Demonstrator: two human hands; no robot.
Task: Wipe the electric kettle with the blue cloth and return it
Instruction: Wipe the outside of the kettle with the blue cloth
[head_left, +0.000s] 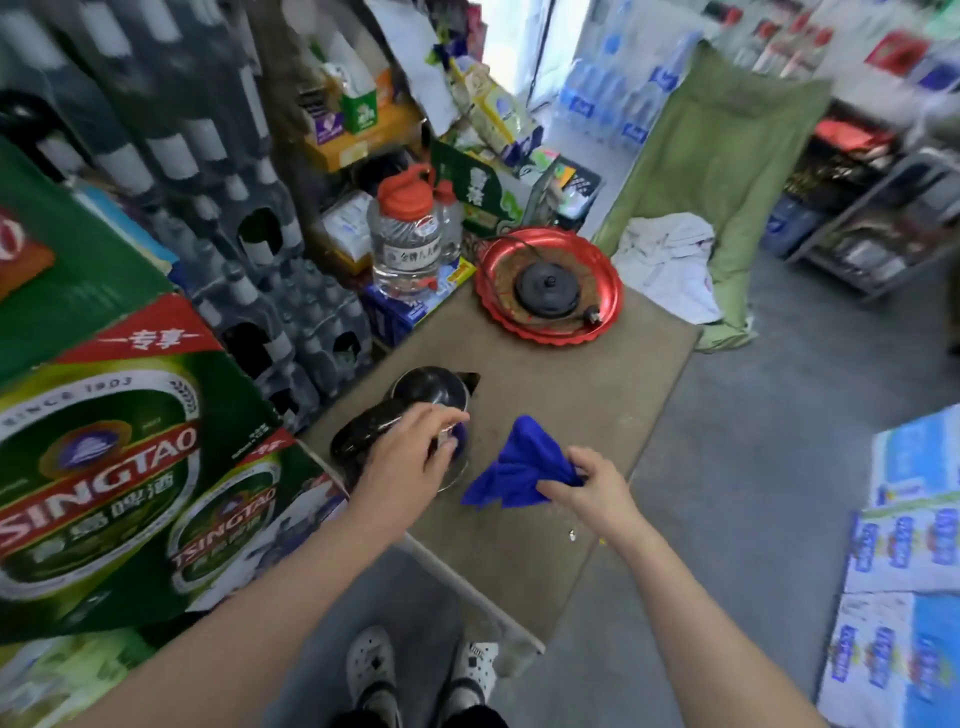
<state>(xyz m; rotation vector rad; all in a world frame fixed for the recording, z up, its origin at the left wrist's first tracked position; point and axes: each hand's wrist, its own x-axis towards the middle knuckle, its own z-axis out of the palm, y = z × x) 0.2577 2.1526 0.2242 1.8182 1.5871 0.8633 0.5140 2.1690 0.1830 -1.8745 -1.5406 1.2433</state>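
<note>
While the left hand (410, 457) sits on the electric kettle (415, 415) with fingers loosely curled over its side, the right hand (592, 488) pinches the blue cloth (519, 462) just beside it. Kettle's base (546, 287) is on a red tray (550, 286) well beyond both hands.

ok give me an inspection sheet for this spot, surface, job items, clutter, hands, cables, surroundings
Surface: brown table top, worn, small specks near the front edge.
Job's things: electric kettle on the table, off its black base; the base sits in a red tray; blue cloth bunched up.
Clutter: clear jug with red cap at the table's far left corner.
Grippers: left hand on the kettle, grip unclear; right hand fingers pinch the cloth.
Cables: base cord and plug lie in the tray.
Surroundings: beer cartons left, green chair behind, packs right.
</note>
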